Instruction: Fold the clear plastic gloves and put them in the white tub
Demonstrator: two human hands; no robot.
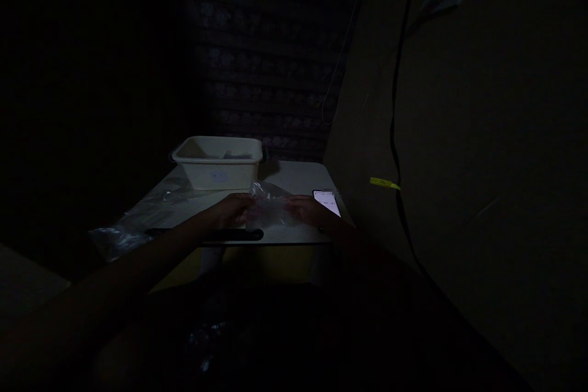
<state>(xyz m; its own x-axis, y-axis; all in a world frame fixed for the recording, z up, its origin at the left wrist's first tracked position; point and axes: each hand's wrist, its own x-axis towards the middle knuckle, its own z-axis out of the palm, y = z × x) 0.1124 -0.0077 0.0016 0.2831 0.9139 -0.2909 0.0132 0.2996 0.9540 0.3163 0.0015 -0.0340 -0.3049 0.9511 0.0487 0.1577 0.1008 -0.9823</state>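
A clear plastic bag is stretched between my two hands, just above the near part of a small white table. My left hand is closed on the bag's left side. On the bag's right side, the fingers of my right hand are closed too. Whether anything lies inside the bag is too dark to tell. Below my left hand, a long dark bar with a rounded end runs along the table's front edge. A phone with a lit screen lies just beyond my right hand.
At the table's back left stands a white plastic tub with dim contents. More clear plastic hangs over the left edge. On the right, a wall carries a dark cable with a yellow tag. The room is very dark.
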